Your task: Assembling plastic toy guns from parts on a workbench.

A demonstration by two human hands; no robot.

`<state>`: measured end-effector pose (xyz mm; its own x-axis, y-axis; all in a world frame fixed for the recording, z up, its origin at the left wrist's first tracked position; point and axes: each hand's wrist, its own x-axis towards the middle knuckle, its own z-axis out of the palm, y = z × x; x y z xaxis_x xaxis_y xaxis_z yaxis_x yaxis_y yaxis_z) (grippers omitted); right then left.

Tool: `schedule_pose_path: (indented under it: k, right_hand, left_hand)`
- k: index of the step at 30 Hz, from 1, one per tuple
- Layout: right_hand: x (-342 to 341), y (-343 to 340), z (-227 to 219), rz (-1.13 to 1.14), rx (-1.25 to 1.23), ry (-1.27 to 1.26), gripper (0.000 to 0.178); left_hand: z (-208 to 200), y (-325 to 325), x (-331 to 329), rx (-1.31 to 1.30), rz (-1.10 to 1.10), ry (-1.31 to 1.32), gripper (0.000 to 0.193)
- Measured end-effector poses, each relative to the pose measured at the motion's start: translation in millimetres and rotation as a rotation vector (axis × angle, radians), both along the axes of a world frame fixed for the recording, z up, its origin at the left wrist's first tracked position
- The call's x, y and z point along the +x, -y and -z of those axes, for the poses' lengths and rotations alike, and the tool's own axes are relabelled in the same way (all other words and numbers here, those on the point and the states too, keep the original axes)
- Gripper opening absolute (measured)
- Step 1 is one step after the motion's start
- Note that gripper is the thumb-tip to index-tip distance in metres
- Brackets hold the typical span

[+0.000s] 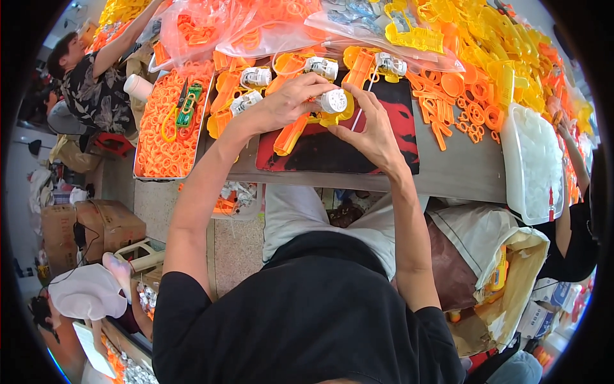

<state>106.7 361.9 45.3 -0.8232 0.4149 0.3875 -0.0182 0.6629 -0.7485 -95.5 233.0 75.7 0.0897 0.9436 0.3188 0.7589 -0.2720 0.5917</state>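
Nearest is the wearer's black shirt (307,301), with pale trousers (291,217) beyond it; past these runs the grey table (460,174), bearing a black-and-red mat (390,144); over the mat both hands hold an orange-and-yellow piece (291,136) with a white cylindrical end (333,100). The left hand (284,105) has its fingers bent over the piece from the left, closed on it behind the white end; the right hand (374,131) makes a wide C, thumb and forefinger parted around the yellow part at the front (whether both tips press on it, I cannot tell).

To the left stands a tray (136,153) of small orange rings (169,125), a green circuit board (187,110) lying on them; to the right is a white tub (519,185) of translucent pieces (537,137); beyond the hands sit similar orange pieces with white ends (320,67); farther still are clear bags (256,38) and heaped yellow parts (499,48).
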Motion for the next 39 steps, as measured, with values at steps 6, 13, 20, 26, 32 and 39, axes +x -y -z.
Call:
schedule_pose_path:
  k: [6, 13, 20, 26, 32, 39]
  right_hand:
    - [-0.7, -3.4, 0.7, 0.006, -0.038, 0.007, 0.082]
    - [-10.5, 14.5, 3.8, 0.022, -0.415, -0.168, 0.088]
    - [-6.9, 6.8, 11.3, -0.073, -0.484, -0.151, 0.086]
    - [-6.1, 17.8, -1.7, -0.02, -0.328, -0.102, 0.086]
    - [-10.9, 23.3, -5.3, -0.031, -0.262, -0.09, 0.086]
    - [-9.0, 21.8, -3.7, -0.037, -0.335, -0.061, 0.081]
  left_hand:
    - [-0.7, -3.4, 10.8, -0.049, -0.07, -0.03, 0.045]
    - [2.1, 13.5, 24.1, 0.023, -0.302, 0.184, 0.038]
    - [6.3, 16.0, 28.3, 0.071, -0.305, 0.03, 0.035]
    - [-9.3, 23.7, 32.6, -0.073, -0.268, 0.221, 0.049]
    - [-5.4, 29.3, 18.1, -0.117, -0.204, 0.316, 0.05]
    - [-0.3, 27.0, 12.8, 0.003, -0.18, 0.384, 0.042]
